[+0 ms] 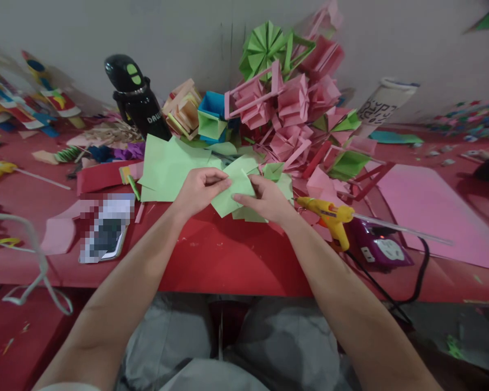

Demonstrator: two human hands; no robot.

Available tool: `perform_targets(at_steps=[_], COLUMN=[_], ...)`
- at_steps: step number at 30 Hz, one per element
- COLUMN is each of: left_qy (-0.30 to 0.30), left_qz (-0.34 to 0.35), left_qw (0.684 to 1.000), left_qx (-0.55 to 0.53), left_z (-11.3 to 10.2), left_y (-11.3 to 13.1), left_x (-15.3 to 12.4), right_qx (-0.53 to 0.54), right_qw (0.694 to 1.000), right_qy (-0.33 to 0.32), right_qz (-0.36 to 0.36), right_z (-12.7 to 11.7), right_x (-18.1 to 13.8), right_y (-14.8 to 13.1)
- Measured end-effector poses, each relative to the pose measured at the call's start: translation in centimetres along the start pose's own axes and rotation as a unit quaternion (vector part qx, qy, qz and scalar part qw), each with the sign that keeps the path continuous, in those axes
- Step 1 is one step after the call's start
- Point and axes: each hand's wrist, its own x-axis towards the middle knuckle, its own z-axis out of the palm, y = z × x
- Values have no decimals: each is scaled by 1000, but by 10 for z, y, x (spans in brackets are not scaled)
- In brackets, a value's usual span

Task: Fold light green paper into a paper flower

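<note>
Both my hands pinch one light green paper sheet (233, 191) just above the red table (212, 255). My left hand (199, 187) grips its left edge with curled fingers. My right hand (264, 198) holds its right side, thumb pressed on top. The sheet is partly folded. More green sheets (167, 168) lie flat behind my left hand, and small green pieces (250, 215) lie under my right.
A yellow glue gun (330, 216) rests right of my right hand, beside a purple power strip (377, 250) with a black cable. A heap of pink and green folded paper shapes (293, 103) rises behind. A black bottle (136, 98), a phone (106, 233) and a pink sheet (427, 212) are nearby.
</note>
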Motion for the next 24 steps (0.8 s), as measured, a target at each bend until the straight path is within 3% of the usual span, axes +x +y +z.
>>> perform_targets(at_steps=[6,11,16,20,24], left_qy=[8,-30,-42,-44,-60], left_qz=[-1,-34,-98,-161,-144], left_qw=[1000,999,990,960,952], left_qx=[24,-3,-87,-225,-262], left_z=[-6,-13,-15,-14,-13], left_y=[-3,-5,-7,-6,-5], left_x=[2,5,7,8,8], right_qx=[51,19,-34,-44,-7], right_qw=[998,1000,999,998,998], right_qy=[0,13,12,31,64], right_qz=[20,12,-10,-22,-18], right_z=[0,-4,-5,-3,-1], right_x=[1,2,2,2,3], right_y=[3,0,-1,2,2])
